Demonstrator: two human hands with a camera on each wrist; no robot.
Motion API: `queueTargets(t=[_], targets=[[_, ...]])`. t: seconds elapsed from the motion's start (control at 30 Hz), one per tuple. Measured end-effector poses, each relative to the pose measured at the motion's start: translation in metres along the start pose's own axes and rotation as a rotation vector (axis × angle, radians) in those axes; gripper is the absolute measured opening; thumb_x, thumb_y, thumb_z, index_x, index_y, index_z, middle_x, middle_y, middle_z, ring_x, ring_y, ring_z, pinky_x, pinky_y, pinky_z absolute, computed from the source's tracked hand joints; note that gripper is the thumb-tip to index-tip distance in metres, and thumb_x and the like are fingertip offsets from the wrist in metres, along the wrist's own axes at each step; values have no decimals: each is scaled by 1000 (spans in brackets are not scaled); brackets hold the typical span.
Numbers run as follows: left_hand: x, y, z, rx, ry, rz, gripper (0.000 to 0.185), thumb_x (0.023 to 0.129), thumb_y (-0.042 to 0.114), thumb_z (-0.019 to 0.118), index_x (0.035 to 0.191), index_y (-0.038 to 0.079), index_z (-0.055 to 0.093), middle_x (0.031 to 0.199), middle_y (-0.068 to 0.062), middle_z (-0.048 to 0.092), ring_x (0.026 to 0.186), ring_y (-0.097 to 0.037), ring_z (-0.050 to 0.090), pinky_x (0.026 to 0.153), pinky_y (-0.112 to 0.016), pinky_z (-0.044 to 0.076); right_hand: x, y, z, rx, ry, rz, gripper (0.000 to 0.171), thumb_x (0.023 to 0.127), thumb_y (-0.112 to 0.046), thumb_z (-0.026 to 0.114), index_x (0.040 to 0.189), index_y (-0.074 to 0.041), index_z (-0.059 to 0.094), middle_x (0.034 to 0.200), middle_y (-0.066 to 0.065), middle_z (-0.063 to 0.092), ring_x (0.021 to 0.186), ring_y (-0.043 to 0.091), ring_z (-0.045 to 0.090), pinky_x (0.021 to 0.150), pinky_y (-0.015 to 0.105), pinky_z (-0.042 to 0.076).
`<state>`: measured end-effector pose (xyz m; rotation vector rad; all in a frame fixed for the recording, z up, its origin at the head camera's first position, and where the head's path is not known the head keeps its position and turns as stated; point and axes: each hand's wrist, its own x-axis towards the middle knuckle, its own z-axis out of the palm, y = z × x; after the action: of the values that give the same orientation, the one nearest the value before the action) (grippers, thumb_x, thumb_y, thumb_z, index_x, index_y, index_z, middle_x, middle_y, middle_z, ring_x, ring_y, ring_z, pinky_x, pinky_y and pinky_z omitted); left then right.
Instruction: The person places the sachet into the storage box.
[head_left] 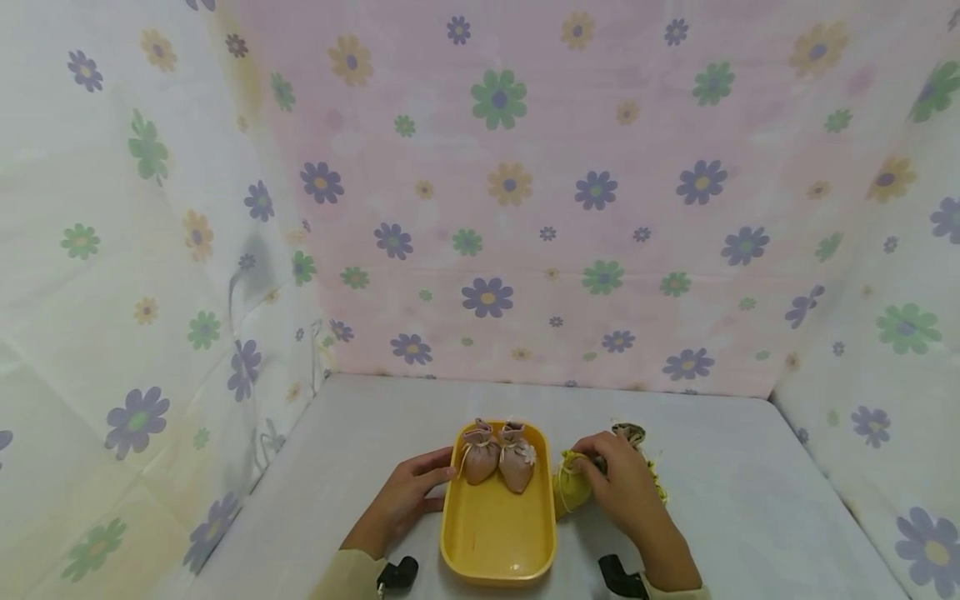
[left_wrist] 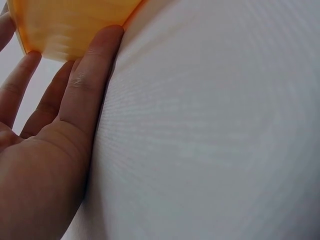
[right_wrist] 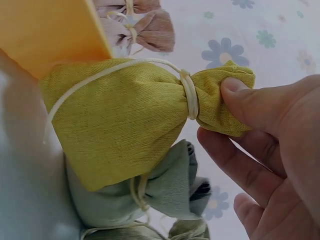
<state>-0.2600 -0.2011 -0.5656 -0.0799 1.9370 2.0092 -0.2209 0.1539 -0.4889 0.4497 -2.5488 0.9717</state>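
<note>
The right hand (head_left: 618, 483) pinches the yellow pouch (right_wrist: 120, 120) by its tied neck, just right of the tray (head_left: 498, 533). The left hand (head_left: 408, 496), fingers straight, rests against the tray's left wall.

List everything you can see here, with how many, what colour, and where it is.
tray: 1, yellow, on the table between the hands.
pink pouches: 2, pink, side by side at the tray's far end.
yellow pouch: 1, yellow-green, just right of the tray, neck pinched by the right hand.
green pouches: at least 2, grey-green, beside the yellow pouch.
table: 1, white.
backdrop: flowered cloth on three sides.
left hand: fingers straight, touching the tray's left wall.
right hand: pinches the yellow pouch.
</note>
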Motion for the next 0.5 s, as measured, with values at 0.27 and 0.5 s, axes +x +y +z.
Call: queueTargets(t=[0.27, 0.5], targets=[[0, -1, -1, 5, 3, -4, 72, 87, 41, 82, 150, 17, 57, 153, -12, 55, 121, -23, 68, 89, -44, 64, 4, -8, -8, -39, 9, 30, 16, 92, -13, 79, 104, -22, 73, 101, -11, 69, 95, 8, 66, 92, 42, 60], [1, -1, -2, 3, -26, 0, 72, 88, 39, 82, 151, 17, 55, 155, -13, 52, 125, -25, 65, 91, -45, 63, 7, -17, -14, -45, 39, 2, 14, 94, -17, 78, 105, -24, 73, 100, -14, 68, 92, 4, 65, 77, 31, 61]])
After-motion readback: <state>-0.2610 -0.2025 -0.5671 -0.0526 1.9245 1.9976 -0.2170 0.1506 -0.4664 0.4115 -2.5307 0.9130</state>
